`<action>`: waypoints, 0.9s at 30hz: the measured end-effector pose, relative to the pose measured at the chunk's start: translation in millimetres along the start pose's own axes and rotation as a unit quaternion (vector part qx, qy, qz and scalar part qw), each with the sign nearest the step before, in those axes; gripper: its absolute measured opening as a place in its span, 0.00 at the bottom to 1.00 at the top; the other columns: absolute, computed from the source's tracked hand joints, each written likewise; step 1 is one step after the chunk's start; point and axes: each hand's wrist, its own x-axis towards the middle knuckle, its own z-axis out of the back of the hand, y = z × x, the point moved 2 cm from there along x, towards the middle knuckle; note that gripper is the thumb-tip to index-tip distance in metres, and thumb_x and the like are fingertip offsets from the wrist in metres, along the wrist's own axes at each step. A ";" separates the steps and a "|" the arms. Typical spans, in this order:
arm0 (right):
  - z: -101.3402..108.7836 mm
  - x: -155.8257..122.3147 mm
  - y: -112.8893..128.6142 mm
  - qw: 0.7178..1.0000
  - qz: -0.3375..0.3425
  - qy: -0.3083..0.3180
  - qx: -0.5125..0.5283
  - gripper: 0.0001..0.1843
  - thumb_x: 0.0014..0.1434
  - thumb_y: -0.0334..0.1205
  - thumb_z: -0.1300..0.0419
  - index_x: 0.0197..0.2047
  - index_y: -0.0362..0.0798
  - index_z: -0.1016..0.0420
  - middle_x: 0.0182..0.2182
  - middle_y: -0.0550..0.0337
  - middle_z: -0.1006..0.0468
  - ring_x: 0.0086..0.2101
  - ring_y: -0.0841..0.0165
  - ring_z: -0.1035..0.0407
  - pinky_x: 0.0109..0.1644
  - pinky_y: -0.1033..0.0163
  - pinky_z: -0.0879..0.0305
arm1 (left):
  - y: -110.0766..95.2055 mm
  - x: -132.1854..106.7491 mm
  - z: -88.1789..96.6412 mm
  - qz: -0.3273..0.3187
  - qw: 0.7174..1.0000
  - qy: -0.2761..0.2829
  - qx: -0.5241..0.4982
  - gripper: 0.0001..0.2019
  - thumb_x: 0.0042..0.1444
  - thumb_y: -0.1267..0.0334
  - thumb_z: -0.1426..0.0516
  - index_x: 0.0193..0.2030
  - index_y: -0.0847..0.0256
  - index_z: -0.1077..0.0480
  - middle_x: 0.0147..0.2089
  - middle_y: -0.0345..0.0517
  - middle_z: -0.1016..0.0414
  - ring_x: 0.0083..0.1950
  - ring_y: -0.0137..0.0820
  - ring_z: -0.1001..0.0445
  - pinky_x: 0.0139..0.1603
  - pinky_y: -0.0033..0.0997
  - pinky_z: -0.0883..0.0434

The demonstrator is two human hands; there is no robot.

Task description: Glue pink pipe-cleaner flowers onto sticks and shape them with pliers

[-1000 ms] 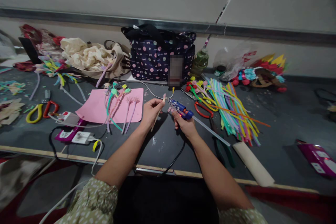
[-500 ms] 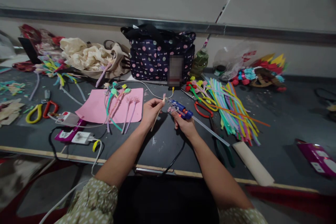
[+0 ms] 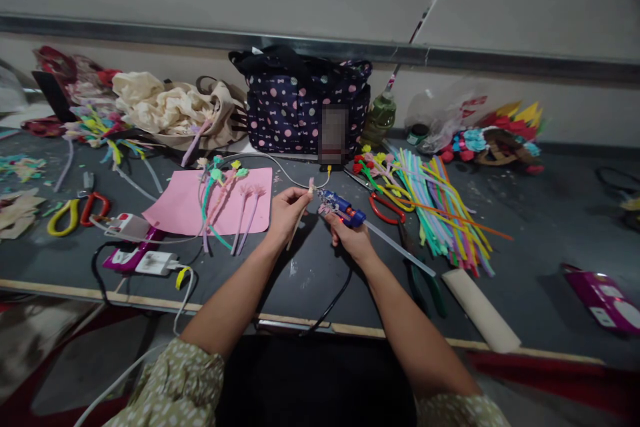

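Between the fingertips of my left hand [image 3: 287, 213] is a thin cream stem [image 3: 296, 232] with a small pale pink tip at its top. My right hand [image 3: 353, 237] is wrapped round a blue hot glue gun [image 3: 343, 207], whose nozzle points left, close to the stem's top; I cannot tell whether they touch. A long translucent glue stick [image 3: 400, 249] juts from the gun's back end. To the left, several pipe-cleaner flowers [image 3: 223, 190] lie on a pink sheet [image 3: 185, 193].
Right of my hands lie red-handled scissors [image 3: 387, 208], a bundle of coloured pipe cleaners [image 3: 440, 213], dark green-handled pliers [image 3: 435, 287] and a cream roll [image 3: 483, 310]. A power strip [image 3: 133, 253] with cables sits left. Behind stand a dotted bag [image 3: 285, 113] and a green bottle [image 3: 381, 113].
Both hands stay almost in place, the glue gun's nozzle still beside the top of the stem. The whole view has shifted very slightly.
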 end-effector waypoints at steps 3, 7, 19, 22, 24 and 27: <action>-0.6 0.1 -0.1 1.000 -0.001 0.001 0.007 0.22 0.47 0.60 0.33 0.29 0.47 0.24 0.12 0.70 0.35 0.12 0.75 0.41 0.17 0.70 0.38 | 0.3 0.3 0.2 -0.001 1.000 -0.003 -0.004 0.11 0.44 0.58 0.34 0.29 0.63 0.26 0.24 0.37 0.30 0.22 0.22 0.36 0.24 0.23 0.36; -0.5 0.1 1.0 1.000 -0.004 -0.001 0.009 0.22 0.48 0.59 0.33 0.28 0.47 0.25 0.12 0.70 0.35 0.12 0.76 0.41 0.17 0.70 0.39 | -0.5 0.3 0.1 -0.008 1.000 -0.002 -0.003 0.10 0.45 0.58 0.34 0.30 0.63 0.25 0.24 0.36 0.30 0.22 0.22 0.37 0.24 0.23 0.36; 10.0 9.7 0.5 0.995 -0.007 -0.096 0.023 0.23 0.45 0.59 0.33 0.30 0.47 0.28 0.18 0.67 0.30 0.15 0.75 0.39 0.18 0.70 0.39 | 5.2 3.7 2.9 -0.018 1.000 -0.005 -0.021 0.10 0.44 0.58 0.34 0.30 0.62 0.25 0.27 0.37 0.29 0.23 0.22 0.35 0.25 0.23 0.34; 18.7 15.9 -1.8 0.989 0.024 -0.138 0.048 0.21 0.44 0.56 0.32 0.32 0.48 0.29 0.24 0.65 0.27 0.19 0.74 0.36 0.20 0.69 0.36 | 8.3 5.9 4.9 -0.009 0.999 -0.010 -0.045 0.10 0.44 0.59 0.34 0.30 0.62 0.26 0.26 0.36 0.30 0.22 0.21 0.36 0.24 0.22 0.33; 22.0 19.1 -3.8 0.988 0.045 -0.145 0.036 0.20 0.45 0.55 0.33 0.33 0.48 0.29 0.25 0.64 0.26 0.20 0.73 0.36 0.22 0.68 0.35 | 10.4 6.9 5.4 0.008 0.998 0.000 -0.056 0.10 0.44 0.59 0.34 0.30 0.62 0.26 0.24 0.35 0.32 0.22 0.20 0.37 0.24 0.22 0.32; 22.3 21.3 -6.7 0.988 0.045 -0.145 0.007 0.20 0.45 0.55 0.33 0.32 0.48 0.28 0.23 0.65 0.28 0.20 0.72 0.37 0.21 0.67 0.35 | 14.5 7.7 4.0 0.060 0.995 0.040 -0.074 0.11 0.43 0.59 0.34 0.31 0.63 0.27 0.25 0.36 0.31 0.23 0.21 0.33 0.26 0.22 0.29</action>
